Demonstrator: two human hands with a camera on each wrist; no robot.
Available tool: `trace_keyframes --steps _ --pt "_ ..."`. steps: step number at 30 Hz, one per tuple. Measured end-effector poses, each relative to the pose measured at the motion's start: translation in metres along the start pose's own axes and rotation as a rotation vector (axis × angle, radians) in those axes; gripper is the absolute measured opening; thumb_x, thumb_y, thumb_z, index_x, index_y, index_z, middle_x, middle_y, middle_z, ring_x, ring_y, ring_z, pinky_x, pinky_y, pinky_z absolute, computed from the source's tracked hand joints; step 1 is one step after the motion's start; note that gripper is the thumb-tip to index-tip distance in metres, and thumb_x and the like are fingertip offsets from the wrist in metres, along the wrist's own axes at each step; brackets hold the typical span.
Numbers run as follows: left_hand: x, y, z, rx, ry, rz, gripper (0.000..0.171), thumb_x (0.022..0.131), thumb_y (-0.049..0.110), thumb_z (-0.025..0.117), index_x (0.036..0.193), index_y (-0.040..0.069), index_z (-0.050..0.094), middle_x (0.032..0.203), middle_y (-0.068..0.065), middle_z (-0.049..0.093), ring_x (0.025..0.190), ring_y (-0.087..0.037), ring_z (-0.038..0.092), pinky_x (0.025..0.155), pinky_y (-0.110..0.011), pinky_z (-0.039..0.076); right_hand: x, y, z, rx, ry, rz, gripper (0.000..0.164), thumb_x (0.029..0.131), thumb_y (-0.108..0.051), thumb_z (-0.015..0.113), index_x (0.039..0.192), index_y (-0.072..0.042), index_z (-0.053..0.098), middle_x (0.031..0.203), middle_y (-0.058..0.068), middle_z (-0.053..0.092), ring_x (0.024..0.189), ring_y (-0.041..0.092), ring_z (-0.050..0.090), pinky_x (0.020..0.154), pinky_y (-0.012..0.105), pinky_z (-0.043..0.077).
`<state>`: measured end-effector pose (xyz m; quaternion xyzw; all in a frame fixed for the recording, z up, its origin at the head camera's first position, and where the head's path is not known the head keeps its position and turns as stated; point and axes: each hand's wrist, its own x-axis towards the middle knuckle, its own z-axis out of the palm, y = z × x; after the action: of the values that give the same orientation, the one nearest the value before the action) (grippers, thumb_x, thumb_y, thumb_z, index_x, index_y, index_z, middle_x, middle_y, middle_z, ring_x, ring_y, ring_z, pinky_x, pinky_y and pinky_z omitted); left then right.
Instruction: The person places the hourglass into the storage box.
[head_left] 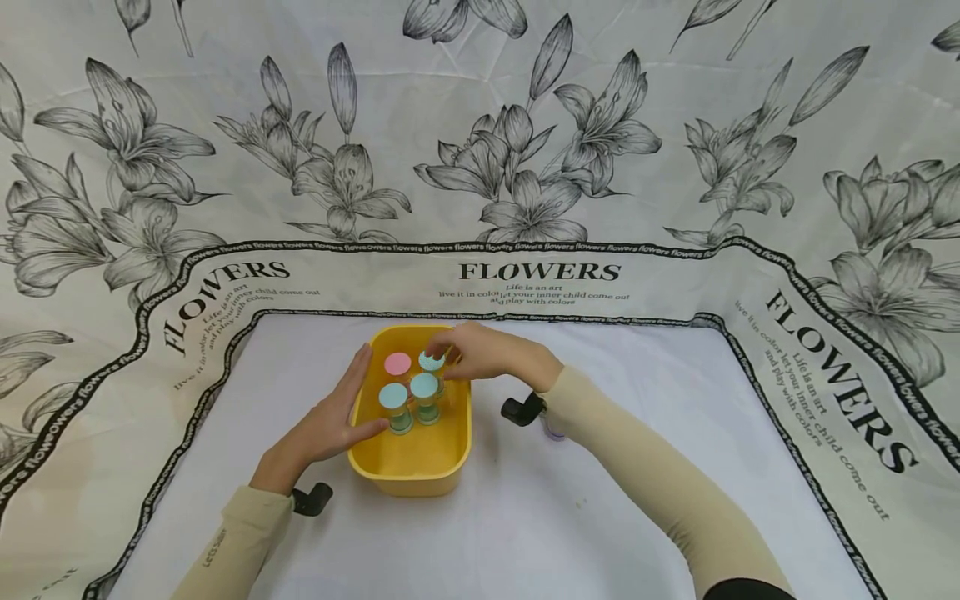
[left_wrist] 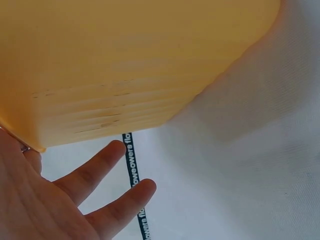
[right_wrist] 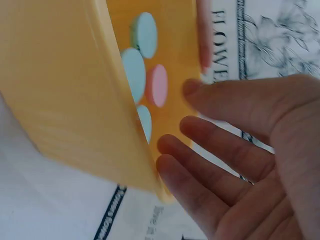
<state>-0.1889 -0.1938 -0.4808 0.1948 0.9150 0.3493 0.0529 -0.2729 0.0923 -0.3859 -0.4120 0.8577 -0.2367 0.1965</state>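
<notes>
A yellow plastic bin (head_left: 412, 486) holds several small sand timers, narrow at the waist with flat round caps. One front timer (head_left: 393, 397) and its neighbour (head_left: 424, 387) have light-blue caps; behind them are a pink-capped timer (head_left: 397, 363) and another blue-capped timer (head_left: 432, 362). My left hand (head_left: 330, 425) grips the bin's left side, thumb over the rim and fingers along the outside wall. Over the back right rim reaches my right hand (head_left: 480, 350), close above the rear blue cap. Nothing lies between its thumb and relaxed fingers (right_wrist: 215, 150) in the right wrist view.
Under the bin spreads a white cloth (head_left: 615, 517). A small purple-edged round object (head_left: 555, 431) lies partly hidden beneath my right forearm. Flower-printed fabric (head_left: 525, 150) rises behind and at both sides.
</notes>
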Motion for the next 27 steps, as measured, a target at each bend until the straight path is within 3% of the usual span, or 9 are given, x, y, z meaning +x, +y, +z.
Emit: trace_keyframes --steps 6,15,21,27 --pt "0.0 -0.001 0.002 0.013 0.013 -0.006 0.112 0.089 0.057 0.068 0.167 0.025 -0.006 0.175 -0.001 -0.007 0.16 -0.037 0.01 0.121 -0.069 0.024 -0.046 0.022 -0.01 0.04 0.174 0.053 0.042 0.096 -0.02 0.072 0.134 -0.005 0.063 0.128 0.014 0.07 0.118 0.03 0.067 0.097 0.038 0.06" --pt "0.0 -0.001 0.003 -0.016 0.021 0.013 0.107 0.092 0.055 0.067 0.167 0.024 -0.002 0.175 0.001 -0.007 0.161 -0.036 0.008 0.121 -0.069 0.023 -0.11 0.067 -0.003 0.047 0.268 0.181 0.052 0.094 -0.025 0.074 0.142 -0.009 0.058 0.139 0.012 0.064 0.13 0.035 0.059 0.105 0.052 0.054" --pt "-0.001 -0.003 0.001 0.032 0.009 0.015 0.1 0.095 0.05 0.064 0.167 0.023 0.0 0.175 0.002 -0.007 0.161 -0.036 0.008 0.121 -0.068 0.023 -0.135 0.089 0.011 0.075 0.302 0.23 0.059 0.094 -0.028 0.073 0.146 -0.006 0.054 0.148 0.016 0.057 0.137 0.043 0.049 0.109 0.059 0.048" --pt "0.001 -0.01 0.001 0.074 0.024 0.072 0.09 0.098 0.041 0.058 0.167 0.019 0.005 0.175 -0.002 -0.005 0.16 -0.039 0.012 0.121 -0.07 0.022 -0.149 0.108 0.027 0.16 0.322 0.279 0.071 0.092 -0.031 0.076 0.15 -0.002 0.047 0.154 0.02 0.049 0.139 0.047 0.047 0.11 0.061 0.046"
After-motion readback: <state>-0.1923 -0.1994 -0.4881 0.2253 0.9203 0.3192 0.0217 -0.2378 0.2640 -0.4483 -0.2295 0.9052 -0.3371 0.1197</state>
